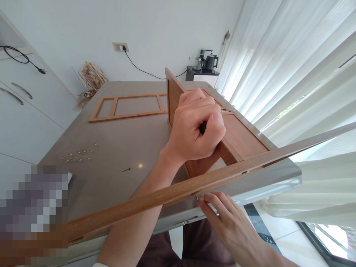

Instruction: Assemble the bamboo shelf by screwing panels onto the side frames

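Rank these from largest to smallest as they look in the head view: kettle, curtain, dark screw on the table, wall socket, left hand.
1. Curtain
2. Left hand, helped by being near the camera
3. Kettle and wall socket, too alike to rank
4. Dark screw

Bright daylight reaches you from the right, through white sheer curtains (pixel 258 66). Small glare spot on your grey tabletop (pixel 144 141); bluish-white sheen along its near right edge. Wide-angle stretch toward the margins. Lower left blocked out by coarse pixelation.
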Tool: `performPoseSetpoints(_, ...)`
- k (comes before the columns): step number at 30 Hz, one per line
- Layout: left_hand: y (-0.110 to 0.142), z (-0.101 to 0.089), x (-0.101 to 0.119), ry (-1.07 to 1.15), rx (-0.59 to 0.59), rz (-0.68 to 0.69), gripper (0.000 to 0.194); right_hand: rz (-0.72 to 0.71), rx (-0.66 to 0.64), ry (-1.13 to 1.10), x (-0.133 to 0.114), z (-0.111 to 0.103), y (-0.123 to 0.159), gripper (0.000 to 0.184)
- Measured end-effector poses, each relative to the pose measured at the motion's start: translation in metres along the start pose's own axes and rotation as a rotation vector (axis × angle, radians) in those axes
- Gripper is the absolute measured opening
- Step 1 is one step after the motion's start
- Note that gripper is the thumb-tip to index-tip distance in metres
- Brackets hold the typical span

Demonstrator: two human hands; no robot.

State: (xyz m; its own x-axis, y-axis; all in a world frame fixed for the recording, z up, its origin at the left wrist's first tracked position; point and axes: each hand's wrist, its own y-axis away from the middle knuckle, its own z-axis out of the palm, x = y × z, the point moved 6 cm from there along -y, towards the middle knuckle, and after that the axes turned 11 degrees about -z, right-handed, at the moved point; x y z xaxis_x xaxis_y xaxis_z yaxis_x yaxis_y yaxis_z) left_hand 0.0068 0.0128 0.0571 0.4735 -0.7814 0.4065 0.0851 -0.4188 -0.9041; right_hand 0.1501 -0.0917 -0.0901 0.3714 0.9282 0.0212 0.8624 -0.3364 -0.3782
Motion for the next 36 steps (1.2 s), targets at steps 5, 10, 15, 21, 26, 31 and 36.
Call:
performPoseSetpoints(5, 0.000, 0.002, -0.002, -0.023, -0.007, 0.026, 0.047, 0.052, 0.022, -0.075, 0.006, 0.001, 0.007, 0.033)
performPoseSetpoints(10, 0.001, 0.001, -0.002, -0.024, 0.001, -0.042, 0.041, 0.070, 0.027, -0.102, 0.004, 0.003, 0.010, 0.027)
performPoseSetpoints(15, 0.001, 0.001, 0.002, -0.064, 0.012, -0.067, 0.040, 0.066, -0.018, -0.076, 0.000, 0.002, 0.004, 0.032)
performPoseSetpoints(21, 0.000, 0.001, 0.004, -0.051, 0.026, -0.006, 0.036, -0.015, -0.081, 0.023, -0.001, -0.004, -0.005, 0.031)
performPoseSetpoints(26, -0.001, 0.001, 0.005, -0.108, 0.010, -0.005, 0.036, -0.068, -0.103, 0.072, 0.000, -0.006, -0.009, 0.029)
performPoseSetpoints(31, -0.001, 0.000, 0.007, -0.157, 0.007, 0.035, 0.040, -0.013, -0.013, 0.007, 0.005, -0.006, -0.003, 0.031)
performPoseSetpoints(36, 0.000, -0.001, 0.005, -0.094, -0.014, -0.007, 0.039, 0.020, 0.069, -0.108, 0.011, -0.005, 0.002, 0.025)
